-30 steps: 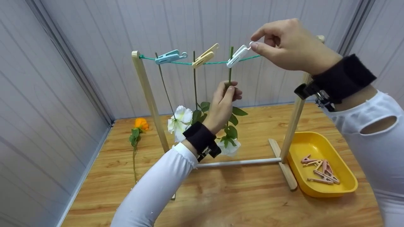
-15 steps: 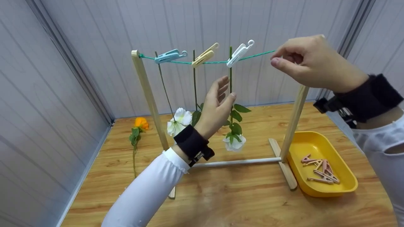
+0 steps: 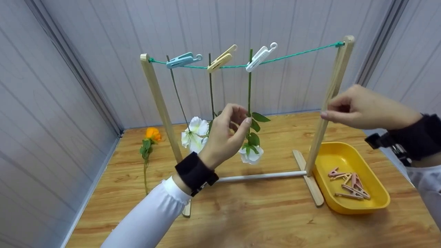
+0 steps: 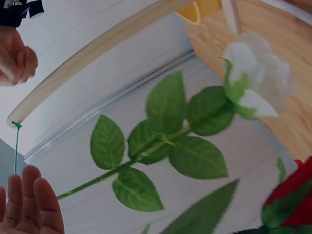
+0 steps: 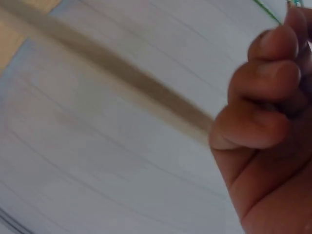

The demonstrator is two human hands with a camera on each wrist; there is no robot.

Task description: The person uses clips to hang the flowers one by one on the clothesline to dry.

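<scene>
On the head camera, three flowers hang head-down from a green line (image 3: 296, 54) strung between two wooden posts, each stem held by a peg. The left hand (image 3: 224, 136) sits just in front of the third stem (image 3: 249, 86), fingers loosely curled and holding nothing that shows. That flower's white bloom (image 3: 250, 155) hangs at about four o'clock from the hand, close by; the white peg (image 3: 259, 59) gripping it is at one o'clock, well above. The right hand (image 3: 358, 108) hovers beside the right post (image 3: 329, 100), fingers drawn in, empty as far as can be seen. A yellow tray (image 3: 379, 203) of pink pegs lies at six o'clock below it on the desk (image 3: 258, 220), and an orange flower (image 3: 151, 135) lies at far left.

From the left wrist, only fingertips (image 4: 29, 204) show at seven o'clock, straight and apart from the leafy stem (image 4: 146, 156).

From the right wrist, curled fingers (image 5: 263, 97) fill the frame, blurred.

Judged from this, letting go cleanly matters: draw both hands straight away without brushing leaves, so the peg's bite is not disturbed.
</scene>
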